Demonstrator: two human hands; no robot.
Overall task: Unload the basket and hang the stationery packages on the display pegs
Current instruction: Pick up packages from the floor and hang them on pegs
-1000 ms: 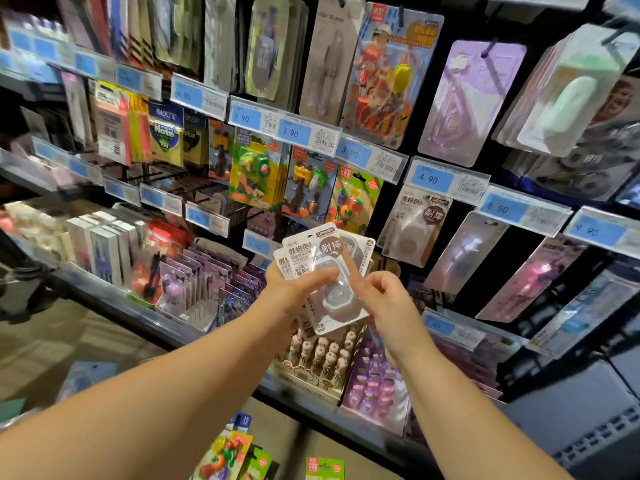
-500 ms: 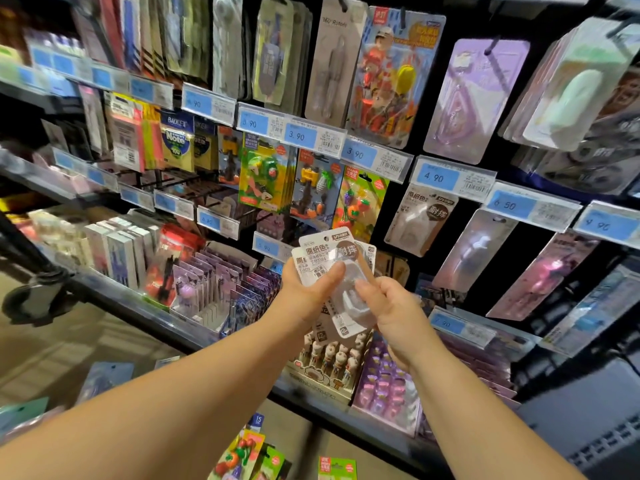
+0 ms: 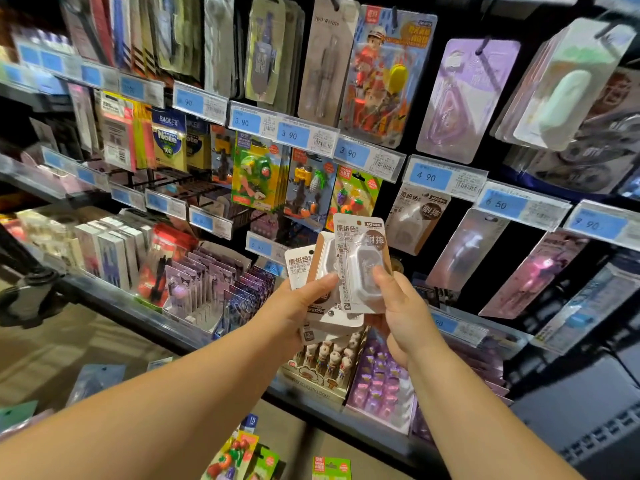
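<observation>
The left hand (image 3: 294,306) grips a fan of packs (image 3: 299,268), three as far as the overlap lets me count. The right hand (image 3: 403,313) pinches one front pack (image 3: 360,237), which overlaps the fan. One matching hung pack (image 3: 415,220) sits just to their right, under the 4.90 tag (image 3: 429,176).

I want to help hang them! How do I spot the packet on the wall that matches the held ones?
On the black peg wall, find the blue price tag reading 4.90. The matching packet hangs just below it: brown-and-white card with a clear bubble, between bright fruit erasers and a purple pack.
</observation>
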